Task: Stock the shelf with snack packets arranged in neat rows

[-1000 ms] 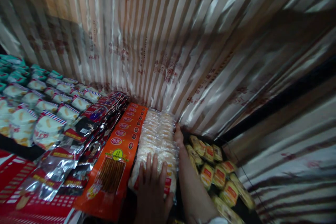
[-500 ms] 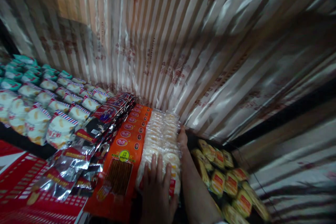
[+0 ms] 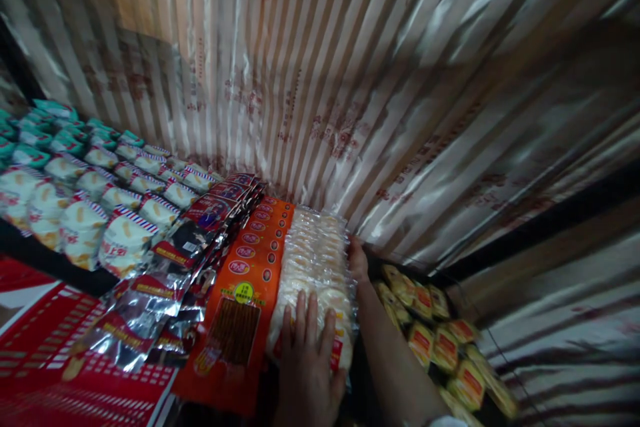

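My left hand point(image 3: 307, 353) lies with fingers spread on the near end of a double row of clear plastic packs of pale, round food point(image 3: 315, 253). Along the right side of these packs rests my right hand point(image 3: 358, 261), its visible fingers stretched out flat and partly hidden by the packs. Left of the pale packs is a stack of orange snack packets point(image 3: 240, 300) with brown sticks showing through a window. Beyond it are overlapping dark and silver packets point(image 3: 200, 220).
Rows of white snack bags point(image 3: 127, 240) and green bags point(image 3: 35, 137) fill the left. A red basket point(image 3: 100, 373) stands at lower left. Yellow packets point(image 3: 445, 347) sit in a dark section to the right. Striped, wrinkled plastic sheeting point(image 3: 320, 80) hangs behind.
The view has shifted slightly, so the goods and both hands appear a little farther right. Both hands keep their places at the pale packs.
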Demonstrator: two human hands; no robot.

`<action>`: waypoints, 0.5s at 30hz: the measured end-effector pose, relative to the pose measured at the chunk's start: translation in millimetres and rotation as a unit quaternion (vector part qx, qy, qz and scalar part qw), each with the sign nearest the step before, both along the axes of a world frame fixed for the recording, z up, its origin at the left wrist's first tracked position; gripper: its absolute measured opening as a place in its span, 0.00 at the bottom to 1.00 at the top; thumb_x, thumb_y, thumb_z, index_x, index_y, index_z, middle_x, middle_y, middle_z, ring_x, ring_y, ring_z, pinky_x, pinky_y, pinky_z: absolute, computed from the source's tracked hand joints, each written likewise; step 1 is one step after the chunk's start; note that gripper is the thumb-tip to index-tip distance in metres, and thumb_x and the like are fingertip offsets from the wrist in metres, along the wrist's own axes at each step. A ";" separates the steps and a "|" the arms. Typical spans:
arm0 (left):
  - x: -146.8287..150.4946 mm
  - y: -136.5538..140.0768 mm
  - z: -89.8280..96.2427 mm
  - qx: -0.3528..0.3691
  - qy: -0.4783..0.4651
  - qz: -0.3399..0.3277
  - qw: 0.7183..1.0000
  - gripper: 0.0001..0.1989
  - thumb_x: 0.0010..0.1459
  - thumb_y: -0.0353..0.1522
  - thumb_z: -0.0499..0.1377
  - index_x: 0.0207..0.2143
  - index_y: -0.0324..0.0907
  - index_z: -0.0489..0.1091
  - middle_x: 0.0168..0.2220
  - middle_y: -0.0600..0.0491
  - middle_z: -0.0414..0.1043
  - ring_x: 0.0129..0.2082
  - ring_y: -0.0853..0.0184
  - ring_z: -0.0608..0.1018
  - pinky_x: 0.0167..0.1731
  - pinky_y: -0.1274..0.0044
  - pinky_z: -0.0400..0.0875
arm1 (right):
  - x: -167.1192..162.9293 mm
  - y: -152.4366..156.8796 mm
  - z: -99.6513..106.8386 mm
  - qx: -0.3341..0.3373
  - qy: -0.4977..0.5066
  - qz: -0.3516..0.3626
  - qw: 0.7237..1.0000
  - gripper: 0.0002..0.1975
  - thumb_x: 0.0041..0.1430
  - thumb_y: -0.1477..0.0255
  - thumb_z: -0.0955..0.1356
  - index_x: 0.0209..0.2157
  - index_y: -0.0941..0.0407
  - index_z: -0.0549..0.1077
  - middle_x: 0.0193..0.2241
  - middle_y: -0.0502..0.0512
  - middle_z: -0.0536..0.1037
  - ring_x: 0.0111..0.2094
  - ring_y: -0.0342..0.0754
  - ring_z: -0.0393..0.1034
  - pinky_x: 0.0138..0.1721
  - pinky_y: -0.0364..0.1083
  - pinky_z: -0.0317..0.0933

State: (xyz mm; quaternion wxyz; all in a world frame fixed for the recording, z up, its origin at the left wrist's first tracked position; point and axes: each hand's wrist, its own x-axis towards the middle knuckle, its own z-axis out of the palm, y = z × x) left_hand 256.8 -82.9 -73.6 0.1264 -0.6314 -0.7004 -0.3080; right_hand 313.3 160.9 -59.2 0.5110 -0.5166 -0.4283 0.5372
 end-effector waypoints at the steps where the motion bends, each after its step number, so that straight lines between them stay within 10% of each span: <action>1: -0.2 0.1 0.6 0.000 -0.002 0.000 1.000 0.38 0.49 0.47 0.55 0.61 0.45 0.53 0.63 0.45 0.51 0.62 0.47 0.52 0.54 0.54 0.51 | 0.3 -0.6 2.7 -0.018 0.016 0.003 1.000 0.18 0.53 0.59 0.61 0.26 0.58 0.73 0.23 0.53 0.77 0.35 0.50 0.73 0.39 0.47 0.67; 15: -4.3 -18.6 29.3 0.073 -0.131 -0.060 0.987 0.22 0.56 0.38 0.54 0.53 0.41 0.64 0.61 0.45 0.56 0.63 0.54 0.54 0.55 0.59 0.58 | 25.5 -28.9 30.6 0.083 0.049 -0.102 0.990 0.12 0.49 0.64 0.65 0.31 0.57 0.73 0.33 0.50 0.77 0.40 0.45 0.71 0.49 0.47 0.62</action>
